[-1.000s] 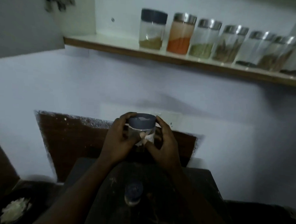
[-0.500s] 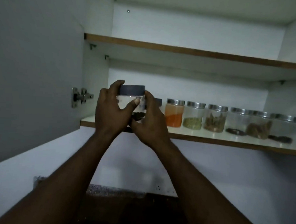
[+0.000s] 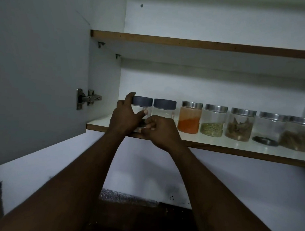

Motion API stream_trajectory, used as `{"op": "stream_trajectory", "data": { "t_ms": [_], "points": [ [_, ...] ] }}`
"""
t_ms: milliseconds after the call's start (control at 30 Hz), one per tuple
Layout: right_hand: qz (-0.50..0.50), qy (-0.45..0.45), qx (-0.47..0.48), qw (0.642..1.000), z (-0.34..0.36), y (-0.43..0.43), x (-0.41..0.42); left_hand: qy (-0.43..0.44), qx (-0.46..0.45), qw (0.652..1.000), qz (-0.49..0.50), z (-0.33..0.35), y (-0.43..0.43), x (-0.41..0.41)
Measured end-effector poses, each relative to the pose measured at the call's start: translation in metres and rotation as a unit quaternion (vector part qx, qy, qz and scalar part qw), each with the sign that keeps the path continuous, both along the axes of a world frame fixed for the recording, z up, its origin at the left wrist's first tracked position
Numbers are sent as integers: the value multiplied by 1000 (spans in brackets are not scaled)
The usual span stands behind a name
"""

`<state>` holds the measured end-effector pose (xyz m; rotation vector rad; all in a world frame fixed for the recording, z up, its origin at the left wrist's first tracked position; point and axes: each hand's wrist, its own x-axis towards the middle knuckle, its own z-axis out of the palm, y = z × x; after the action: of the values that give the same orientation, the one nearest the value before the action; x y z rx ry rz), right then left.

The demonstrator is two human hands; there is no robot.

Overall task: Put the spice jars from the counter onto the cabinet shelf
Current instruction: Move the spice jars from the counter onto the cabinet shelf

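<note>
The blue-lidded spice jar (image 3: 142,108) stands at the left end of the cabinet shelf (image 3: 233,147), just left of a second blue-lidded jar (image 3: 164,109). The left hand (image 3: 125,117) wraps its side, index finger on the lid. The right hand (image 3: 160,131), fingers curled, touches the jar's base.
</note>
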<state>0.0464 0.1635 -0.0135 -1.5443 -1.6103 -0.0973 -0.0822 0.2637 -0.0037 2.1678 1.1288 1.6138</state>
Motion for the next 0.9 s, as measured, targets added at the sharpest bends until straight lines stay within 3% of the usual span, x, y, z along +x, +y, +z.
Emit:
{"op": "stream_trajectory", "data": {
  "t_ms": [167,267,367,467,567,667,767,900],
  "points": [
    [10,18,1,1000,3,1,4,-17,-15,999,30,-5,-2,5],
    [18,17,-3,1000,5,-3,5,-108,-12,994,6,-5,-13,-2],
    [32,26,-4,999,6,-14,0,-171,52,984,23,-20,-38,-5],
    [46,57,62,995,-5,-30,-12,-169,125,976,56,-52,-68,-5],
    [51,43,166,984,-54,-56,-22,-162,140,976,28,-100,-92,-7],
    [4,48,154,987,-140,-82,-19,-98,96,990,-36,-165,-114,-8],
    [-25,93,54,994,-233,-102,-8,30,-2,995,-96,-242,-133,-7],
    [-31,39,-131,990,-335,-124,6,170,-116,969,-137,-343,-153,-10]
  ]
}}
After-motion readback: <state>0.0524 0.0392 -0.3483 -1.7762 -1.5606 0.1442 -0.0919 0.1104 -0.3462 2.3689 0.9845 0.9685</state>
